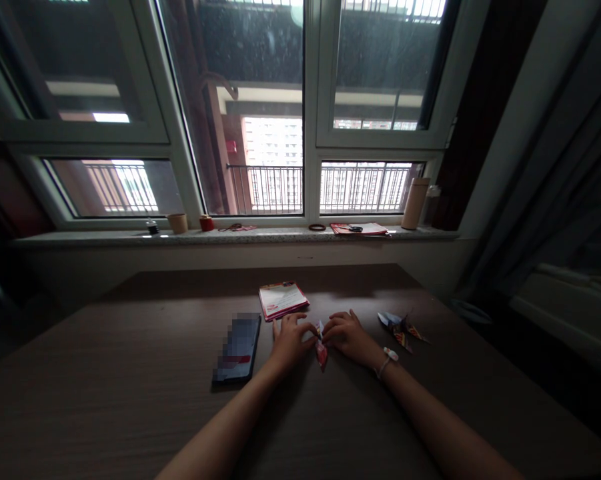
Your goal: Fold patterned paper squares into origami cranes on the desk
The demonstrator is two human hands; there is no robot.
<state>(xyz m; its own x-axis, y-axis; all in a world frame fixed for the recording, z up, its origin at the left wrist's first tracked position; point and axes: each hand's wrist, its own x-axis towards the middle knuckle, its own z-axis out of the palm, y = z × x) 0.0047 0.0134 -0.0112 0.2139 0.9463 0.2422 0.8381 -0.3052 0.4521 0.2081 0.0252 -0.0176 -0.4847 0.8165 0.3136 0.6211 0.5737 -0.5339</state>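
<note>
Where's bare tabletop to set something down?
Bare: the broad stretch of table left of the phone, and the patch between the forearms. Crowded: the middle, where the paper stack, left hand, right hand and folded paper sit close.

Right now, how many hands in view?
2: left hand at the left of the folded paper, right hand at its right.

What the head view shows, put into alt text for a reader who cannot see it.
A person's left hand and right hand both touch a small folded paper on a table. A phone lies to the left, a paper stack farther off, other folded pieces to the right. Past the table is a window.
</note>
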